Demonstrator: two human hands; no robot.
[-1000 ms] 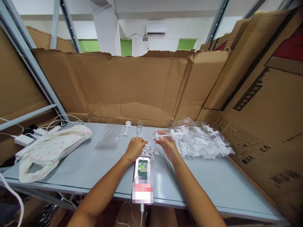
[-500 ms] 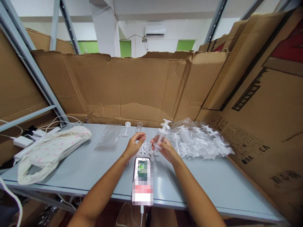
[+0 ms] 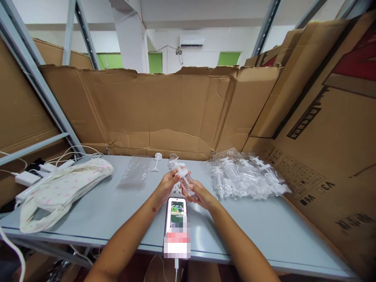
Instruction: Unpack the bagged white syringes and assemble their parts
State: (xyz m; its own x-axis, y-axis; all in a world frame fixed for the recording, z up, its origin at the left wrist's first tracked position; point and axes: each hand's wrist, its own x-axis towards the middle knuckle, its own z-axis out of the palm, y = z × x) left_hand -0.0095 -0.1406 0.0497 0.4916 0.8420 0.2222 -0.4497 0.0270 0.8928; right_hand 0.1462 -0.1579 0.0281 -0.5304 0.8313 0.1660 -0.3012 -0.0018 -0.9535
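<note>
A clear plastic syringe-like tube with a white top [image 3: 185, 180] is held between both hands above the grey table [image 3: 117, 219]. My left hand [image 3: 167, 185] closes on its white upper end. Around the clear lower body wrap the fingers of my right hand [image 3: 199, 194]. Small white pieces [image 3: 176, 191] lie on the table behind the hands, partly hidden. Further back stand a white plunger [image 3: 156, 162] and a clear cylinder [image 3: 172, 159]. A phone [image 3: 176, 223] with a cable lies just in front of the hands.
On the right is a clear bag of white plastic parts [image 3: 249, 176]. An empty flat plastic bag [image 3: 133, 172] lies left of centre. A white cloth bag [image 3: 66, 188] and power strip [image 3: 44, 178] sit at the left. Cardboard walls [image 3: 152, 105] surround the table.
The clear tube has moved left in my right hand and now tilts the other way. My left hand, earlier apart from it, has closed on its white top.
</note>
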